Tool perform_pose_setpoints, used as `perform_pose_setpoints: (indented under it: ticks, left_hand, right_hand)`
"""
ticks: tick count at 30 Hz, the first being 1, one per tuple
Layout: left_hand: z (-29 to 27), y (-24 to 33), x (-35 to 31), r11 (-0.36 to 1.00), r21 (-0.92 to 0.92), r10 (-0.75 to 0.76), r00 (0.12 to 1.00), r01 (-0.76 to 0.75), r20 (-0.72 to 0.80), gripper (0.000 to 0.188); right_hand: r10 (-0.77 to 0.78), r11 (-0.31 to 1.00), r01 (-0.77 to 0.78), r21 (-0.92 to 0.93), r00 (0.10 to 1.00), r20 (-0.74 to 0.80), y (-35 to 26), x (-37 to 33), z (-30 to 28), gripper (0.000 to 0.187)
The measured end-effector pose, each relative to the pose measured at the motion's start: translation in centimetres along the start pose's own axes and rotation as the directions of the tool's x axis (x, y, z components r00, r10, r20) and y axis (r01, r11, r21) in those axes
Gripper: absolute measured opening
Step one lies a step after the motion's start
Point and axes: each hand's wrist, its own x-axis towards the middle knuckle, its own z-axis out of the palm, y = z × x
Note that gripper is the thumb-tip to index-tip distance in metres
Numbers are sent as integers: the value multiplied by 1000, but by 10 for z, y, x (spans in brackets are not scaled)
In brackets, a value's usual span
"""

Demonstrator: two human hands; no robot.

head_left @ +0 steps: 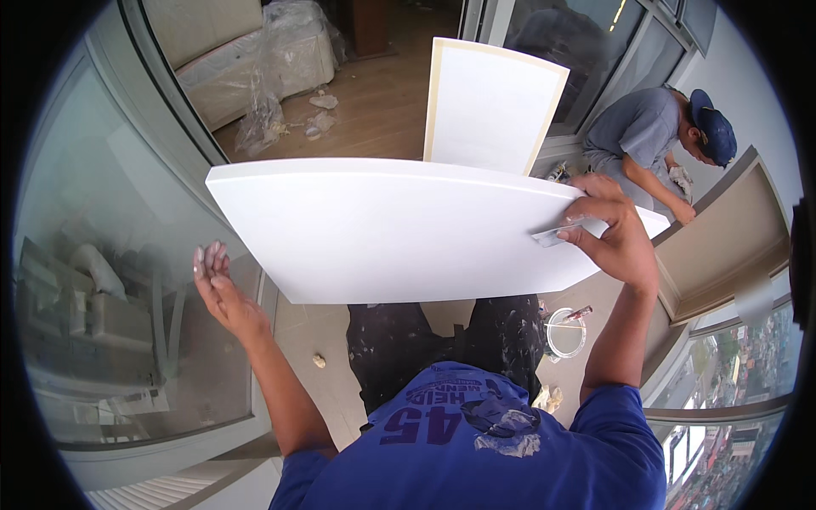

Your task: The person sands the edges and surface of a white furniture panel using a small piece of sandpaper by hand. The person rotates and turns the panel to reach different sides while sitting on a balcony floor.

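Note:
A large white panel with a thick edge spans the space in front of me, above my dark, paint-spotted trousers. Near its right end, my right hand is closed around a thin, flat grey scraper blade, which lies against or just over the white face. The upper fingers of that hand reach the panel's top edge. Off the panel's left end, my left hand is raised with its fingers apart and slightly curled, holding nothing. Whitish residue marks its fingertips.
Behind stands another white board with a tan border. At the far right a co-worker in a grey shirt and dark cap bends beside a beige framed panel. A white bucket sits on the floor. Glass doors flank the left.

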Motion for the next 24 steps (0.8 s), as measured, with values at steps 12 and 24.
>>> perform_pose_setpoints:
  ticks: [12,24]
  left_hand:
    - [2,-84,-182,684,50,-649,575,728,498,69]
    - [4,-125,-191,519,-100,-751,508,849,422,33]
  right_hand:
    - [2,1000,-4,-15,992,-125,-8,-21,4,18]
    - [-141,985,110,-130,956,-258,-20,-40,20,17]
